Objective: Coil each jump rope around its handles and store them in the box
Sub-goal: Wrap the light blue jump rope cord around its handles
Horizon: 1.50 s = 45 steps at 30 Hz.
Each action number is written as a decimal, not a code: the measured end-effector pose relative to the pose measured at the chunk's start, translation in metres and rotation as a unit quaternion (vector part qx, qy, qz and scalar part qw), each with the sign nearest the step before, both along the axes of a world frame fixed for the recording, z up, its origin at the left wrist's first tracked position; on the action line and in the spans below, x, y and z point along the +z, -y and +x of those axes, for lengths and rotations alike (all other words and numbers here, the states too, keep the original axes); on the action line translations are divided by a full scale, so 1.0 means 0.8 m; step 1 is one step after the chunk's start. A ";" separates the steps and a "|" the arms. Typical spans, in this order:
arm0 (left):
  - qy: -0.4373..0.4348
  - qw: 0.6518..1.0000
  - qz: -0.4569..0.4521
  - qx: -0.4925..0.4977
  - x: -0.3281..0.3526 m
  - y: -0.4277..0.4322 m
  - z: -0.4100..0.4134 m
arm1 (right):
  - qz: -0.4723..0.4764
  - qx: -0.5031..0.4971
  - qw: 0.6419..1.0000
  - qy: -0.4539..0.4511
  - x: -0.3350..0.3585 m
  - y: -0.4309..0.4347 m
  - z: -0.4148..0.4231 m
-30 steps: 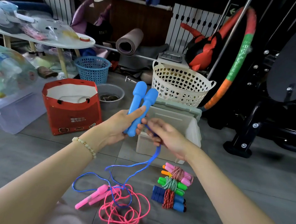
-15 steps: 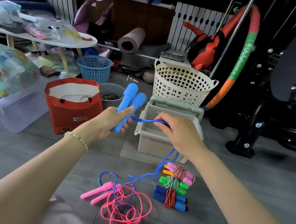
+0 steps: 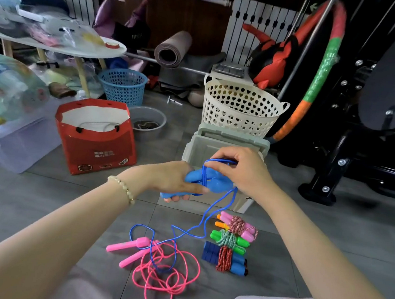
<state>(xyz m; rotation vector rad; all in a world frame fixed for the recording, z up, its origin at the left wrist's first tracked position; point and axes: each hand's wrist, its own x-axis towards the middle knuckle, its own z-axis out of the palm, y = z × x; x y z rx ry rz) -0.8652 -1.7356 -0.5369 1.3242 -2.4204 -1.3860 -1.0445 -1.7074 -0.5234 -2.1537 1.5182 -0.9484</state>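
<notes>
1. Blue handles (image 3: 219, 184) are held together at frame centre, with the left hand's (image 3: 171, 180) grip clamped round them.
2. Blue cord (image 3: 219, 160) is pinched in the right hand's (image 3: 244, 175) grip just above the handles; the rest trails to the floor.
3. Box (image 3: 231, 138) is seen open just behind the hands.
4. Pink rope (image 3: 162, 276) is left loose at lower centre, with three coiled ropes (image 3: 227, 240) to its right.
</notes>
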 end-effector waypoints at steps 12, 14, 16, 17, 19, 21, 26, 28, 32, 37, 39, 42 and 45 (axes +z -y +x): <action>0.170 0.913 -0.354 -0.114 0.009 -0.023 -0.001 | 0.426 0.116 0.868 0.227 -0.006 -0.002 -0.022; 0.185 0.895 -0.388 -0.119 0.011 -0.025 -0.003 | 0.450 0.145 0.848 0.240 -0.011 -0.002 -0.022; 0.163 0.902 -0.384 -0.112 0.012 -0.026 -0.001 | 0.457 0.169 0.832 0.266 -0.010 -0.003 -0.022; 0.141 0.914 -0.365 -0.107 0.013 -0.026 0.002 | 0.450 0.175 0.830 0.277 -0.006 -0.006 -0.022; 0.064 0.950 -0.293 -0.083 0.013 -0.028 0.010 | 0.427 0.174 0.831 0.310 0.003 -0.012 -0.024; -0.002 0.972 -0.231 -0.043 0.013 -0.030 0.015 | 0.410 0.196 0.835 0.310 0.011 -0.019 -0.024; -0.066 0.983 -0.170 0.002 0.017 -0.029 0.022 | 0.348 0.192 0.866 0.303 0.013 -0.027 -0.011; -0.094 0.984 -0.148 0.007 0.018 -0.031 0.024 | 0.336 0.200 0.869 0.303 0.014 -0.031 -0.006; -0.154 0.983 -0.096 0.031 0.016 -0.034 0.024 | 0.300 0.203 0.886 0.289 0.016 -0.036 0.002; -0.188 0.978 -0.045 0.079 0.013 -0.031 0.018 | 0.300 0.205 0.849 0.382 -0.003 -0.031 0.018; -0.208 0.973 -0.014 0.099 0.012 -0.030 0.015 | 0.274 0.170 0.867 0.380 -0.012 -0.026 0.028; -0.233 0.963 0.032 0.135 0.014 -0.027 0.014 | 0.236 0.096 0.913 0.318 -0.016 -0.022 0.042; -0.241 0.953 0.028 0.180 0.016 -0.022 0.013 | 0.169 0.042 0.949 0.264 -0.020 -0.018 0.048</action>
